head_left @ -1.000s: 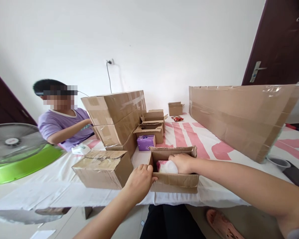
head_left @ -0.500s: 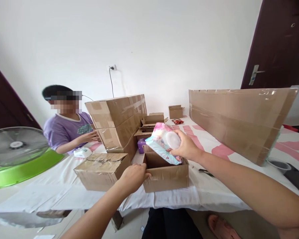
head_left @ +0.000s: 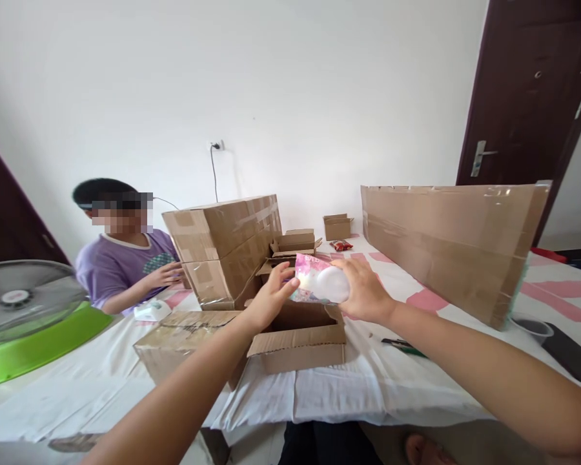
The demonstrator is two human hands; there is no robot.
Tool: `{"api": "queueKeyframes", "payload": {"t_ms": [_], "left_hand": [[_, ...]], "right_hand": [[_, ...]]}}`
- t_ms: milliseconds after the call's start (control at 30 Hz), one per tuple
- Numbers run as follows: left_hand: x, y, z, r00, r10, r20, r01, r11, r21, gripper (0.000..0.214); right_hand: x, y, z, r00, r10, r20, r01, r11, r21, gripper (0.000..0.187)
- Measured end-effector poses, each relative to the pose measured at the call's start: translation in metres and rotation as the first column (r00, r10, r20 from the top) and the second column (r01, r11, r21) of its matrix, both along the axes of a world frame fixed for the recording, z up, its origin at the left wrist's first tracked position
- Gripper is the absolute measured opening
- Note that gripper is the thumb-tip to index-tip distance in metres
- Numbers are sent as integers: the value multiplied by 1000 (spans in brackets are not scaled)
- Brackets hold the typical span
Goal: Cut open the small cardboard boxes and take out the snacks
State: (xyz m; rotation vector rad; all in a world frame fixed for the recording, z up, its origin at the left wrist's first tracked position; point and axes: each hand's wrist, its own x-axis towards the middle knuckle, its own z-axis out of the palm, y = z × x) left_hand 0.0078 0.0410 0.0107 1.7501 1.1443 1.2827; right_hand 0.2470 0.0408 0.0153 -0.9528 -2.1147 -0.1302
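Note:
My right hand [head_left: 368, 289] is closed around the right end of a pack of wet wipes [head_left: 310, 284], pink and pale blue with a round white lid facing me. The pack hovers over an open cardboard box [head_left: 305, 355], whose near flap leans outward. On the other side, my left hand [head_left: 272, 294] is raised with thumb and fingers apart, close to the pack's left edge. Whether its thumb touches the pack I cannot tell. A closed cardboard box [head_left: 174, 342] sits left of the open one, partly behind my left forearm.
Stacked taped cartons [head_left: 232, 239] stand behind, with open boxes [head_left: 295, 240] beside them. A tall cardboard panel [head_left: 445, 248] runs along the right. A cutter knife [head_left: 404, 347], a dark phone [head_left: 571, 352] and a red packet [head_left: 341, 245] lie about. Across the table sits a person [head_left: 126, 271]; a fan [head_left: 24, 316] stands left.
My left hand has let go of the box rim and risen towards the wipes. The right hand has lifted the pack and turned it more level. The box's near flap now tips outward.

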Motion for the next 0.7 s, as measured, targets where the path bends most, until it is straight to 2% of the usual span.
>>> {"api": "queueKeyframes", "payload": {"t_ms": [33, 100, 233, 300, 367, 433, 533, 600, 700], "left_hand": [[6, 8, 2, 990, -87, 109, 94, 994, -57, 83], [15, 22, 1, 950, -189, 250, 222, 969, -111, 91], [19, 37, -5, 917, -217, 334, 274, 952, -136, 72], [15, 44, -7, 906, -199, 374, 270, 952, -146, 68], [7, 53, -9, 897, -162, 411, 243, 958, -153, 69], [-2, 64, -12, 890, -123, 439, 213, 964, -161, 70], [-13, 78, -19, 881, -95, 463, 192, 967, -169, 71], [-19, 83, -25, 877, -96, 471, 196, 966, -168, 71], [-23, 86, -34, 873, -108, 476, 211, 963, -169, 71]], "right_hand": [[-4, 5, -2, 1000, 14, 25, -15, 999, 30, 68], [-10, 13, -6, 997, 41, 66, -46, 996, 76, 68], [-14, 30, -11, 993, 55, 106, -65, 994, 88, 76], [-13, 41, -12, 998, 35, 60, -36, 999, 15, 88], [-13, 54, -12, 999, -10, -52, 3, 991, -133, 101], [-15, 69, -13, 977, -59, -204, -10, 948, -319, 108], [-24, 91, -21, 915, -91, -394, -138, 845, -517, 107], [-33, 103, -28, 893, -74, -445, -216, 797, -564, 102], [-49, 113, -41, 884, 6, -467, -305, 766, -566, 80]]}}
